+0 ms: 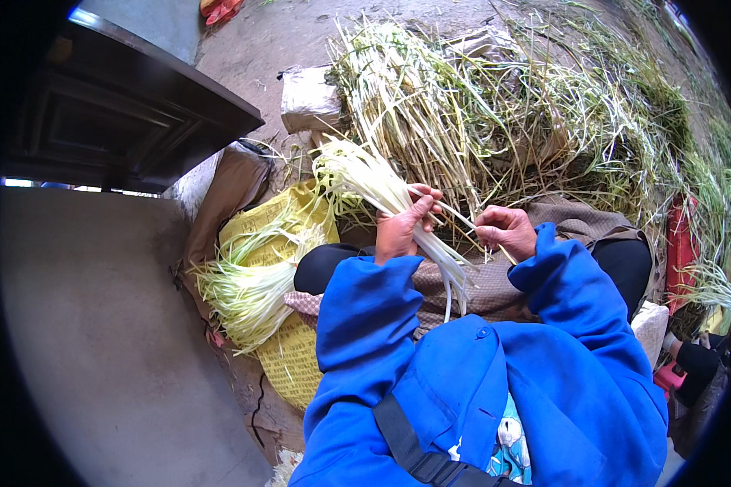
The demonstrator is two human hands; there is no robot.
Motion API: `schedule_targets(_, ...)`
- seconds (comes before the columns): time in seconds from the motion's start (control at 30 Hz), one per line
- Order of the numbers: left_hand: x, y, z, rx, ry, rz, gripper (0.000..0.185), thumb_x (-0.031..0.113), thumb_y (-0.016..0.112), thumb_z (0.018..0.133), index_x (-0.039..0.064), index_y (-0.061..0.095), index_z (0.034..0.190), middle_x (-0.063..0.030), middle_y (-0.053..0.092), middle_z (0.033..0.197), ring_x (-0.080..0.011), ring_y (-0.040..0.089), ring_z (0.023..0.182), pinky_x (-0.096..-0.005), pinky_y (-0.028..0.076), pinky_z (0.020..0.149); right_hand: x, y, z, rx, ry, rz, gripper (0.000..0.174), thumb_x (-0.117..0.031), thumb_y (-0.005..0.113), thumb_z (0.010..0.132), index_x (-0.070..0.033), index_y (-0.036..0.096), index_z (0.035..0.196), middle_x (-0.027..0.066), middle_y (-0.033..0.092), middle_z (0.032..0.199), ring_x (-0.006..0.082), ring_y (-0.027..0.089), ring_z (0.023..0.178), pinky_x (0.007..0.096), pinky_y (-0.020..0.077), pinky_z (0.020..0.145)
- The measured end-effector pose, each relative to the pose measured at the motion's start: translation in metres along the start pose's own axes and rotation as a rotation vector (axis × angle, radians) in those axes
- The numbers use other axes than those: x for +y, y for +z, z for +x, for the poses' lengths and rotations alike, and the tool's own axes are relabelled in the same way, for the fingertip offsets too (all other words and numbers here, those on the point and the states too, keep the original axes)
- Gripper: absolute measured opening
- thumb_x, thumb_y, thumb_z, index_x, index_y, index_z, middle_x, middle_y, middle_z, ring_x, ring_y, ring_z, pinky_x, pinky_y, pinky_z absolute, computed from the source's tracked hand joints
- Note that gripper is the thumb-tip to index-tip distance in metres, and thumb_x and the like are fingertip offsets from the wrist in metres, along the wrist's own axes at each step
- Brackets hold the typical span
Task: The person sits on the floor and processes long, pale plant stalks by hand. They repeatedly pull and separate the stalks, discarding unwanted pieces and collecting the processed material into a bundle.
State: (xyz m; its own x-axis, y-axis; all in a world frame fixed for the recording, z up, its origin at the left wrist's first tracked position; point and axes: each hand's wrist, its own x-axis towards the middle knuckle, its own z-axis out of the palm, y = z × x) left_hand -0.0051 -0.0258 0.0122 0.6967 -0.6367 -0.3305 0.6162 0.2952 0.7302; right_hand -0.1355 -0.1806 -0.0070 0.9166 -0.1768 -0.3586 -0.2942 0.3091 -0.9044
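My left hand (399,231) is closed around a bunch of pale, blanched leafy stalks (365,176). Their leafy ends fan out to the upper left, and the white ends hang below my wrist. Between thumb and fingers, my right hand (510,232) pinches a thin stalk (458,215) that runs across from the bunch. A checked brown cloth (493,283) covers my lap beneath both hands. To the left, more pale stalks (253,298) lie in bundles on a yellow woven sack (289,365). Just beyond my hands rests a large heap of untrimmed stalks (402,115).
A dark panelled door (116,122) juts in at upper left, above a grey wall surface (103,316). A whitish wrapped block (309,100) sits beside the heap. Loose green leaves (621,122) spread rightward past a red bag (681,249). Part of another person (697,365) shows at far right.
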Motion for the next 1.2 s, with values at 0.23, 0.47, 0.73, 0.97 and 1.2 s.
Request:
schedule_targets(0.23,0.001,-0.003,-0.001,-0.041,-0.016,-0.031,0.013,0.003,0.056,0.076,0.004,0.053,0.088,-0.0118,0.059,0.084,-0.0132,0.055,0.067,-0.0201,0.04,0.046,0.006,0.004,0.002,0.08,-0.213,-0.011,0.009,-0.003,0.063,0.071,-0.002,0.057,0.077,-0.0014,0.05,0.066,0.004,0.046,0.057,0.0171,0.0362,0.05)
schedule_targets(0.47,0.002,-0.004,-0.002,-0.07,-0.013,-0.026,0.013,0.003,0.055,0.076,0.004,0.052,0.089,-0.0116,0.059,0.084,-0.0142,0.055,0.068,-0.0205,0.04,0.047,0.007,0.002,0.004,0.041,-0.28,-0.102,0.009,-0.003,0.061,0.073,-0.002,0.053,0.075,-0.0019,0.046,0.069,0.0039,0.044,0.06,0.0174,0.0357,0.054)
schedule_targets(0.73,-0.002,-0.005,0.0,-0.036,0.023,-0.045,0.013,0.002,0.054,0.077,0.004,0.051,0.089,-0.0116,0.059,0.084,-0.0137,0.055,0.067,-0.0201,0.04,0.047,0.001,0.004,0.0,-0.015,-0.188,0.08,0.005,-0.004,0.052,0.078,-0.002,0.049,0.08,0.0021,0.049,0.077,0.0064,0.046,0.068,0.0184,0.0363,0.06)
schedule_targets(0.97,-0.009,-0.016,0.012,0.211,0.052,-0.099,0.011,-0.001,0.054,0.076,0.002,0.051,0.086,-0.0118,0.059,0.082,-0.0146,0.057,0.064,-0.0198,0.041,0.045,0.007,0.003,0.002,0.049,-0.36,-0.047,0.004,-0.006,0.049,0.082,-0.002,0.049,0.081,0.0069,0.054,0.085,0.0093,0.05,0.077,0.0212,0.042,0.064)
schedule_targets(1.2,-0.007,-0.031,0.016,0.166,0.057,-0.168,0.012,-0.001,0.054,0.076,0.002,0.051,0.087,-0.013,0.059,0.082,-0.0152,0.057,0.065,-0.0201,0.041,0.044,-0.006,-0.022,0.003,0.094,-0.266,0.548,0.008,-0.01,0.046,0.084,-0.004,0.05,0.083,0.0057,0.055,0.079,0.0142,0.056,0.074,0.0237,0.0457,0.06)
